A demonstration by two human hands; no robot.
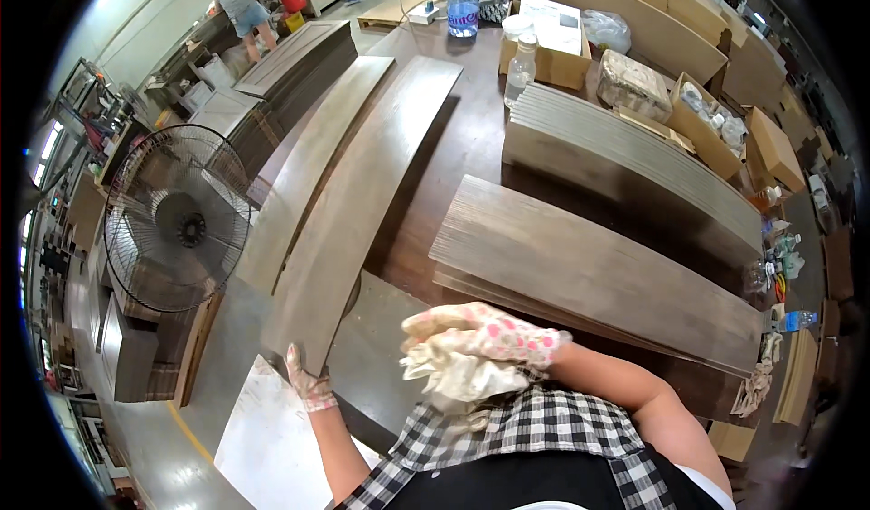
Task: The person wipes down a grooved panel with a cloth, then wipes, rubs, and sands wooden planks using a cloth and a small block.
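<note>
The gloved left hand [312,389] grasped the near end of one long board [364,179] at ten o'clock, the hand's underside hidden — the long axis ran from seven to one, just beside a second board [304,175]. The gloved right hand [507,333] clutched one crumpled cloth [458,379]. At two o'clock stood one stack [621,170], layers too tight to count.

The long, flat grey-brown wooden plank [362,184] slants along the left side of the glossy brown worktop [476,125], right of a second long grey-brown wooden plank [304,170]. To its right lies a low stack of grey-brown wooden boards [589,270], with a taller grey-brown board stack [634,170] behind. The round, wire-caged black fan [186,220] stands left of both planks; what supports them underneath is hard to tell.
</note>
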